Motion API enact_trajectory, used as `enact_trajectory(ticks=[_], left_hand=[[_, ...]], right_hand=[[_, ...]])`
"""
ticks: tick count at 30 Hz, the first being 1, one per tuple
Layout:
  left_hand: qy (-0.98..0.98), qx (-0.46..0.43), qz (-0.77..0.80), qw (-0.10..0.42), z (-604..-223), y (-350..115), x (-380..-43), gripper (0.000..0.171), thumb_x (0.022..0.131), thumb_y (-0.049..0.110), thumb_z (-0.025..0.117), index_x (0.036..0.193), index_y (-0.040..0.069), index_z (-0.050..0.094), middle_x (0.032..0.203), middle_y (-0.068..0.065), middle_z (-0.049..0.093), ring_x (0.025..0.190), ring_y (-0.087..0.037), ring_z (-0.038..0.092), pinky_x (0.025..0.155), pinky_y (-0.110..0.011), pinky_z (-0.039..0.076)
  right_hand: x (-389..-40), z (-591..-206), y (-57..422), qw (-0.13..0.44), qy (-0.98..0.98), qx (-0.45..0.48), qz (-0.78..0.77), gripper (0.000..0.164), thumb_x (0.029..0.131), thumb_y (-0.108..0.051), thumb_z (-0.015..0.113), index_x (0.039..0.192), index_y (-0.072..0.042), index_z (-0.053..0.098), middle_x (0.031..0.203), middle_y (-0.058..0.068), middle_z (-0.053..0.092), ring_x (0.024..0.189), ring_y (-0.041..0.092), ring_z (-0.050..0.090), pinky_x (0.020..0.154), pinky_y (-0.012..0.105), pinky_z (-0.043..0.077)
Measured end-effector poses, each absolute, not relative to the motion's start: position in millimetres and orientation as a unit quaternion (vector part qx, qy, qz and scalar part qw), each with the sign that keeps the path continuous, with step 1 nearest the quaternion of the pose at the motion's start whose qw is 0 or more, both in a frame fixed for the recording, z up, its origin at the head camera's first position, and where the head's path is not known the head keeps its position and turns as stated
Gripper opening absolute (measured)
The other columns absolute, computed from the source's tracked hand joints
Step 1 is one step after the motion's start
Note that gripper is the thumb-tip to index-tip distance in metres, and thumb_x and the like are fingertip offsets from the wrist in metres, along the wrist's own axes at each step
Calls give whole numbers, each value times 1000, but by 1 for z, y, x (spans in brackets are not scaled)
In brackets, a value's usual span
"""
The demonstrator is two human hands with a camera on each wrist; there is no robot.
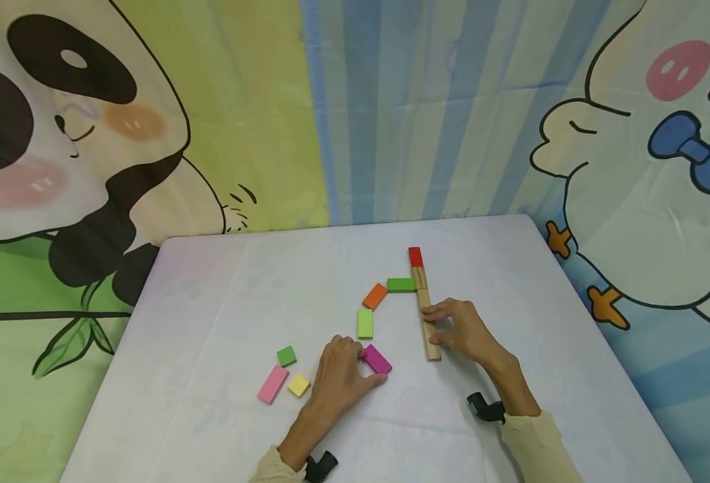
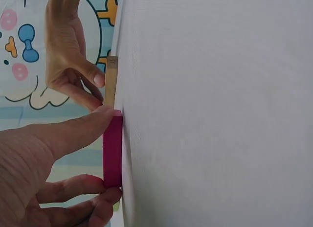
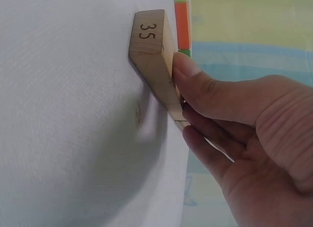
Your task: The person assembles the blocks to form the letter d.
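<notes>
My left hand (image 1: 339, 372) pinches a magenta block (image 1: 377, 359) at its two ends, between thumb and fingers. In the left wrist view, this magenta block (image 2: 113, 148) stands upright in the picture, close to the white tabletop. On the other side, my right hand (image 1: 466, 332) has its thumb and fingertips on the near wooden block (image 1: 433, 349) of a straight row. The right wrist view shows that wooden block (image 3: 149, 34) with "35" on its end. Its far end is partly hidden by the fingers.
The row continues away through more wood (image 1: 422, 297) to a red piece (image 1: 415, 257). A green block (image 1: 400, 286), an orange block (image 1: 375, 296) and a lime block (image 1: 365, 324) curve off it. Left lie a pink block (image 1: 273, 384), a yellow block (image 1: 298, 385) and a small green block (image 1: 286, 356).
</notes>
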State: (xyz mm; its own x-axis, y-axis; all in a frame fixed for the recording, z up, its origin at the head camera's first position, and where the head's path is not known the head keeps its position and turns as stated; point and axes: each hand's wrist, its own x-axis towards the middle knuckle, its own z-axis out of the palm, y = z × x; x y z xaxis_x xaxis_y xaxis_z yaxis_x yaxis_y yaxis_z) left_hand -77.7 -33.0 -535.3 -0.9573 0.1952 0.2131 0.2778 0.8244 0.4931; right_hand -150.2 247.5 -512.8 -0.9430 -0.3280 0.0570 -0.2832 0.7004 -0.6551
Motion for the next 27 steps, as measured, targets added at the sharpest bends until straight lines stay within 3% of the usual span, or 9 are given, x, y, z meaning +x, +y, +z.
enact_trajectory(ticks=[14, 27], left_hand=[[-959, -138, -220, 115, -535, -16, -83, 49, 68, 44, 105, 84, 6, 79, 69, 0, 58, 76, -14, 46, 72, -28, 40], [-965, -134, -182, 129, -533, -6, -86, 53, 67, 50, 104, 83, 6, 80, 66, -2, 58, 71, -15, 45, 67, -27, 33]], right_hand=[[-153, -512, 248, 31, 924, -166, -344, 51, 74, 3, 97, 122, 1, 82, 132, 12, 80, 129, 40, 71, 113, 62, 52], [-152, -513, 248, 32, 925, -163, -341, 51, 74, 2, 97, 122, -1, 82, 132, 11, 80, 127, 38, 71, 114, 62, 51]])
